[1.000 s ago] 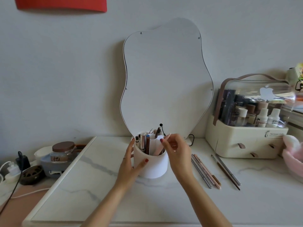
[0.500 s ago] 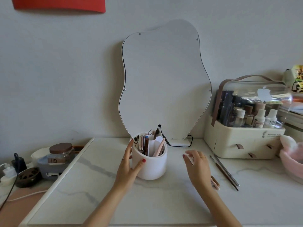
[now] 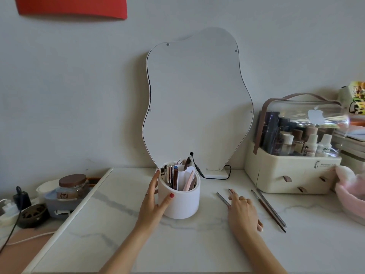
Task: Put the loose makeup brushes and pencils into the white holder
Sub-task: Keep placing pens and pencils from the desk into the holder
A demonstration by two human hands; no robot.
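The white holder [image 3: 182,204] stands on the marble top in front of the mirror, with several pencils and brushes upright in it. My left hand [image 3: 153,202] grips its left side, thumb on the front wall. My right hand [image 3: 242,212] lies palm down on the table to the holder's right, fingers stretched over loose pencils. A grey pencil [image 3: 222,198] pokes out by the fingertips, and another pencil tip [image 3: 230,190] shows above the index finger. A thin brown brush [image 3: 268,211] and a grey one [image 3: 271,207] lie side by side further right, untouched.
A wavy mirror [image 3: 197,99] leans on the wall with a black cable [image 3: 197,169] behind the holder. A cream cosmetics organiser [image 3: 292,175] stands at the right, with a pink plush item [image 3: 349,190] beside it. A lidded jar [image 3: 72,186] and plugs sit left of the marble top.
My right hand left the holder's top, where it dropped a pink pencil, and came down to the right onto the loose pencils. My left hand stayed on the holder.
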